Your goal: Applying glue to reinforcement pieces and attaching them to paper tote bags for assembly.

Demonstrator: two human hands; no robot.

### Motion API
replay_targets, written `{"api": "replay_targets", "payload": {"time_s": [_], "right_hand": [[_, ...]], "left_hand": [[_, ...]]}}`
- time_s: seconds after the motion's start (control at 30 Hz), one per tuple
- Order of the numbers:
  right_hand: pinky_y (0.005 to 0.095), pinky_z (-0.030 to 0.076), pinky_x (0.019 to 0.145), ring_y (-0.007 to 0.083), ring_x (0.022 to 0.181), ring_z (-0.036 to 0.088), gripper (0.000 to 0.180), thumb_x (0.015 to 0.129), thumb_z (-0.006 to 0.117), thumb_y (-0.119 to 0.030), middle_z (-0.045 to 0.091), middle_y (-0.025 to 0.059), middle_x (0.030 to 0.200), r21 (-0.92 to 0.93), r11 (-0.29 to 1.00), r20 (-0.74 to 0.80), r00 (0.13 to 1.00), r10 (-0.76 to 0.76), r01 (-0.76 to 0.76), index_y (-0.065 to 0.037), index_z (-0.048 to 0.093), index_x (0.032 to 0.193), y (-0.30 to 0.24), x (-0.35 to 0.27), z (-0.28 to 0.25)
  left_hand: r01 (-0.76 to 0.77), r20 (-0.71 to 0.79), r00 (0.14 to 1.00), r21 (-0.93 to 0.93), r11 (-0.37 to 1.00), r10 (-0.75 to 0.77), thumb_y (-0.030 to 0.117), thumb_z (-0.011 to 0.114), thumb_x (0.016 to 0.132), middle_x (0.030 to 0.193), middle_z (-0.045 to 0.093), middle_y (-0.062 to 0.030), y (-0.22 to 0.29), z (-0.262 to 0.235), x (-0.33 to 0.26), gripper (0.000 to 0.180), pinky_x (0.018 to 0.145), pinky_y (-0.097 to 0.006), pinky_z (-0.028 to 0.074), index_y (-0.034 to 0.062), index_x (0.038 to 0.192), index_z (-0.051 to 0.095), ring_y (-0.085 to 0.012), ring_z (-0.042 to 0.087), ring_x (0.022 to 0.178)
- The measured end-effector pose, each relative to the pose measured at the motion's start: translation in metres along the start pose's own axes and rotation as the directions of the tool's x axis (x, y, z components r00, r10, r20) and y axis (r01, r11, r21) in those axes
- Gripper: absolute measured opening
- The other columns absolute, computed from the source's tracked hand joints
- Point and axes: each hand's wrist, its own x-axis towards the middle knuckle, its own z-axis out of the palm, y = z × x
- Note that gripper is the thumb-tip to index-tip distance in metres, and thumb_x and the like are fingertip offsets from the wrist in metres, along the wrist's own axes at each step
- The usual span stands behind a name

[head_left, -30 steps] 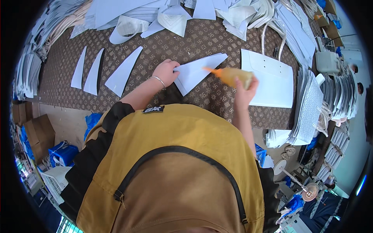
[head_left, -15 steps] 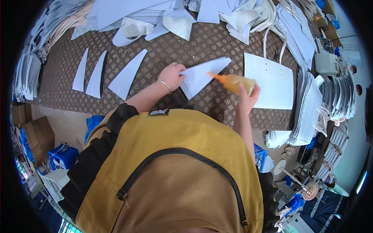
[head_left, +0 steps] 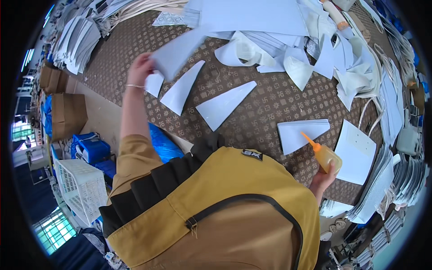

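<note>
Below, spread wide: brown patterned table point(head_left: 252, 112), covered along its far edge and right edge with heaps of white paper pieces point(head_left: 288, 40). Nearer, filling the lower part of the view, a mustard-yellow apron point(head_left: 216, 216) with dark straps. Off the table's left edge, brown cardboard boxes point(head_left: 67, 112), a white plastic basket point(head_left: 83, 189) and a blue crate point(head_left: 92, 148) on the floor. Near the right edge, flat on the cloth, a white rectangular sheet point(head_left: 357, 150); just left of it a small stack of tapered white pieces point(head_left: 299, 132). Toward the left edge, three more tapered white pieces laid side by side, the rightmost point(head_left: 225, 105) the largest. Above those, left hand point(head_left: 140, 67) raised, fingers pinched shut on a lifted white piece point(head_left: 177, 54), clear of the cloth. At the near edge, right hand point(head_left: 324, 180) wrapped closed around an orange glue bottle point(head_left: 326, 155), nozzle pointing up-left over the corner of the stack.
</note>
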Motion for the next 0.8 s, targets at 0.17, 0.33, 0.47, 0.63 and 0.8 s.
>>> {"api": "replay_targets", "payload": {"time_s": [0.17, 0.33, 0.47, 0.63, 0.8], "right_hand": [[0.0388, 0.049, 0.084, 0.0284, 0.102, 0.055, 0.05, 0.078, 0.065, -0.014, 0.053, 0.0139, 0.112, -0.108, 0.994, 0.026, 1.0, 0.001, 0.002, -0.003, 0.044, 0.122, 0.002, -0.003, 0.017], [0.0419, 0.052, 0.081, 0.0297, 0.099, 0.058, 0.048, 0.078, 0.065, -0.012, 0.055, 0.0143, 0.109, -0.048, 0.998, -0.073, 0.997, 0.026, -0.03, -0.004, 0.045, 0.121, 0.005, -0.006, 0.006], [0.0426, 0.052, 0.08, 0.0308, 0.099, 0.056, 0.049, 0.077, 0.067, -0.012, 0.053, 0.0141, 0.111, -0.029, 0.998, -0.138, 0.989, -0.059, 0.056, -0.003, 0.044, 0.12, 0.0, 0.012, 0.01], [0.0414, 0.053, 0.078, 0.0287, 0.101, 0.055, 0.055, 0.076, 0.068, -0.01, 0.05, 0.0136, 0.111, -0.075, 0.986, -0.253, 0.953, -0.166, 0.152, -0.004, 0.037, 0.121, -0.02, 0.035, 0.002], [0.0388, 0.052, 0.079, 0.0255, 0.101, 0.054, 0.057, 0.075, 0.07, -0.008, 0.05, 0.0143, 0.11, -0.113, 0.966, -0.236, 0.938, -0.255, 0.234, -0.002, 0.037, 0.12, -0.025, 0.07, -0.002]], "left_hand": [[0.494, -0.544, 0.803, 0.382, 0.781, -0.241, 0.013, 0.056, 0.082, 0.091, 0.065, -0.0073, -0.093, -0.183, 0.045, 0.036, 0.058, -0.029, 0.05, 0.0084, 0.118, 0.057, -0.0159, 0.06, 0.066], [0.28, -0.418, 0.842, 0.879, 0.385, 0.34, 0.029, 0.057, 0.081, 0.1, 0.064, -0.0149, -0.083, -0.083, 0.065, 0.035, 0.074, -0.039, 0.049, 0.007, 0.108, 0.062, -0.0277, 0.064, 0.081], [-0.359, 0.139, 0.928, 0.574, 0.736, 0.345, 0.02, 0.059, 0.083, 0.089, 0.063, -0.0125, -0.062, 0.096, -0.018, 0.023, 0.071, -0.033, 0.049, 0.0047, 0.1, 0.063, -0.0244, 0.063, 0.078], [-0.575, 0.727, 0.668, 0.37, 0.73, 0.157, 0.03, 0.063, 0.079, 0.105, 0.056, -0.013, -0.021, 0.298, -0.142, 0.037, 0.078, -0.037, 0.048, 0.0088, 0.108, 0.058, -0.0301, 0.058, 0.091], [-0.726, 0.835, 0.548, 0.448, 0.521, 0.047, 0.032, 0.062, 0.079, 0.109, 0.053, -0.0126, -0.013, 0.347, -0.178, 0.041, 0.078, -0.04, 0.048, 0.008, 0.112, 0.055, -0.0311, 0.057, 0.092]]}}
